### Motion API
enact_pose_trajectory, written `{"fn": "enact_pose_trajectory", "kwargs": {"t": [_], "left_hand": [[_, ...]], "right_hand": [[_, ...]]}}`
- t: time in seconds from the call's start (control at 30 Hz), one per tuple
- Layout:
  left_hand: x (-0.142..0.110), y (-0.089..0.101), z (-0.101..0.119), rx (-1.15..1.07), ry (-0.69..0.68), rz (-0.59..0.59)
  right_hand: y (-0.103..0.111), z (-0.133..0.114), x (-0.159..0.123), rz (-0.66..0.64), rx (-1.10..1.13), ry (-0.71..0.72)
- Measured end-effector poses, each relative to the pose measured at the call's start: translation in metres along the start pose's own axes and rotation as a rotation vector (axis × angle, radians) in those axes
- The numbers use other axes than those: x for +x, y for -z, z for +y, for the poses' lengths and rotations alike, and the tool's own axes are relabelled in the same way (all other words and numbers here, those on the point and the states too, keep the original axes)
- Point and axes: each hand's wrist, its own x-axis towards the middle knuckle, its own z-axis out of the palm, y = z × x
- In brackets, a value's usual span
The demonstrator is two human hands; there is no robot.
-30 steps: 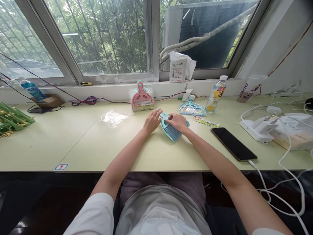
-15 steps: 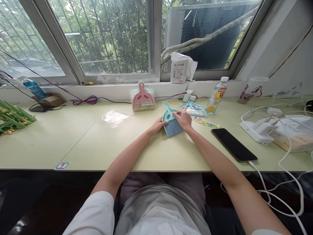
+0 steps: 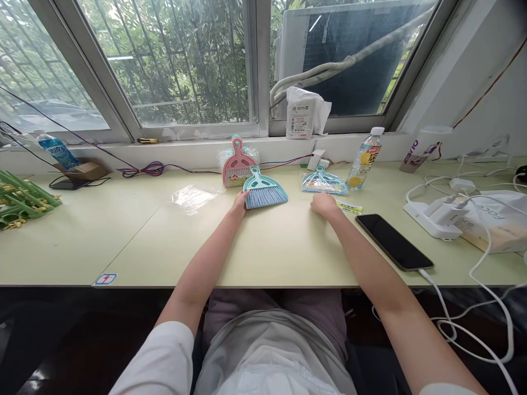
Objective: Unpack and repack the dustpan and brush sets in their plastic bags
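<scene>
My left hand [image 3: 240, 204] is closed on the lower left edge of a teal mini dustpan with a small brush [image 3: 265, 192] nested in it, its blue-grey bristles facing me. The set leans just in front of a pink dustpan set [image 3: 237, 159] in clear plastic and covers part of it. My right hand [image 3: 324, 204] is closed at the left end of a yellow-green printed label strip [image 3: 349, 208]; its fingertips are hidden. Behind that hand lies another teal dustpan set [image 3: 324, 182] in its clear wrapper.
A crumpled clear wrapper [image 3: 194, 198] lies left of my left hand. On the right are a drink bottle [image 3: 364, 159], a black phone [image 3: 393, 242] on a cable and a white power strip [image 3: 434, 216]. Green stalks [image 3: 24, 197] lie at the far left.
My left hand has carried the teal dustpan set left and back, to in front of the pink one. My right hand has left it for the label strip, which has shifted slightly left.
</scene>
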Motion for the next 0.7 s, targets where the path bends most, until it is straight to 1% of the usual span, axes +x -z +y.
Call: {"fn": "enact_pose_trajectory", "kwargs": {"t": [0.07,0.13,0.2,0.27,0.3,0.37,0.43,0.5,0.57,0.6,0.63,0.7], "left_hand": [[0.000,0.000,-0.001,0.023,0.003,-0.012],[0.000,0.000,-0.002,0.034,-0.006,-0.014],[0.002,0.000,-0.002,0.031,-0.023,-0.009],[0.003,0.001,-0.003,0.022,-0.033,0.004],[0.004,0.002,-0.003,0.014,-0.039,0.012],[0.004,0.002,-0.003,-0.009,-0.057,0.020],[0.003,0.002,-0.003,-0.034,-0.087,0.011],[0.002,0.002,-0.002,-0.063,-0.117,-0.005],[0.000,0.002,0.000,-0.089,-0.133,0.013],[0.000,0.002,0.000,-0.098,-0.133,0.035],[0.000,0.002,0.000,-0.100,-0.130,0.062],[0.001,0.002,0.000,-0.093,-0.122,0.109]], "right_hand": [[0.002,-0.017,-0.009,-0.101,-0.056,0.079],[0.003,-0.036,-0.019,-0.149,-0.001,0.228],[0.003,-0.051,-0.028,-0.157,0.112,0.361],[0.001,-0.060,-0.033,-0.121,0.181,0.407],[0.000,-0.062,-0.034,-0.084,0.194,0.399],[-0.002,-0.059,-0.032,0.019,0.187,0.338],[-0.003,-0.049,-0.025,0.107,0.139,0.245],[-0.003,-0.034,-0.015,0.114,0.063,0.127],[0.000,-0.016,-0.005,0.033,0.023,0.042],[0.002,-0.008,0.000,-0.026,0.029,0.046],[0.004,0.000,0.004,-0.091,0.045,0.081],[0.010,0.011,0.009,-0.236,0.079,0.200]]}}
